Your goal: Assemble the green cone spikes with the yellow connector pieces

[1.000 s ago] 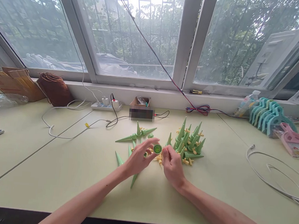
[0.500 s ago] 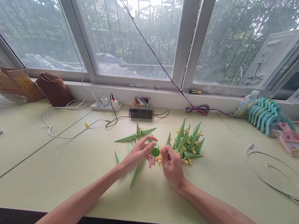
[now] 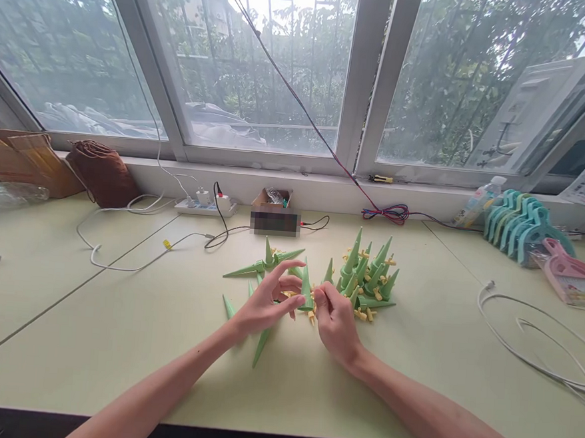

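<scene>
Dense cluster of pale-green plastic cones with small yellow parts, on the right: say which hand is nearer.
Right. The right hand is at the near-left edge of the cone cluster; the left hand is farther left, beyond the right one.

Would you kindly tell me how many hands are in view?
2: the left hand, spread open, and the right hand, pinched shut, with a green spike between them. None seem hidden.

cone (image 3: pixel 306 288): green | small fittings (image 3: pixel 369 315): yellow, perhaps cream | bag (image 3: pixel 104 176): brown
</scene>
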`<move>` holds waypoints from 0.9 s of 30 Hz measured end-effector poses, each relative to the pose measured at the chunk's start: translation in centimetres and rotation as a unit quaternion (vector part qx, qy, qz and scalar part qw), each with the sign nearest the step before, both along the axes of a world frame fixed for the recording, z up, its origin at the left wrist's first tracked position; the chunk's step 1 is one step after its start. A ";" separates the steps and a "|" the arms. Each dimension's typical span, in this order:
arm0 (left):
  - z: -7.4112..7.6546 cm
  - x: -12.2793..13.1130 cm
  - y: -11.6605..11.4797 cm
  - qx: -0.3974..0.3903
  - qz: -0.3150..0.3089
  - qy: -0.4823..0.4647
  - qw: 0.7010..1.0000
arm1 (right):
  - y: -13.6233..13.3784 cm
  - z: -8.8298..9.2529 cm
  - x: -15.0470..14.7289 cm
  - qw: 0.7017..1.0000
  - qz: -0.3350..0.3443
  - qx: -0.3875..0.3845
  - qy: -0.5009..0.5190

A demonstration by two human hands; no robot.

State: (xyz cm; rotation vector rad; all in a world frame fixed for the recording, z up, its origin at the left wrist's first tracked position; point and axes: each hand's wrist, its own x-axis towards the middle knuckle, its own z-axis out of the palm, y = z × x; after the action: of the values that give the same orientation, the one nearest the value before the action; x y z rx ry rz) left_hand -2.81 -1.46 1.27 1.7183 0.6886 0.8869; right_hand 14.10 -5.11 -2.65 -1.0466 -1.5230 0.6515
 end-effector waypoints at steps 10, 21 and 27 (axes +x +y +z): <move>-0.3 0.3 -0.3 0.190 0.040 0.080 0.978 | 0.0 -0.1 0.0 1.000 0.004 -0.025 0.016; -0.7 0.3 -0.3 0.280 0.052 0.096 0.954 | 0.0 -0.1 -0.1 0.999 -0.003 -0.030 0.018; 0.3 0.5 -0.4 0.135 0.082 0.033 0.987 | -0.2 -0.2 -0.2 1.000 -0.022 -0.001 0.013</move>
State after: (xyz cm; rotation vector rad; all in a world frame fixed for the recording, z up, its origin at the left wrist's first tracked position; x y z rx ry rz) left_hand -2.32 -1.91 1.58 1.9588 0.7912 1.0797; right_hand 13.88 -5.28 -2.83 -1.0660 -1.4730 0.6345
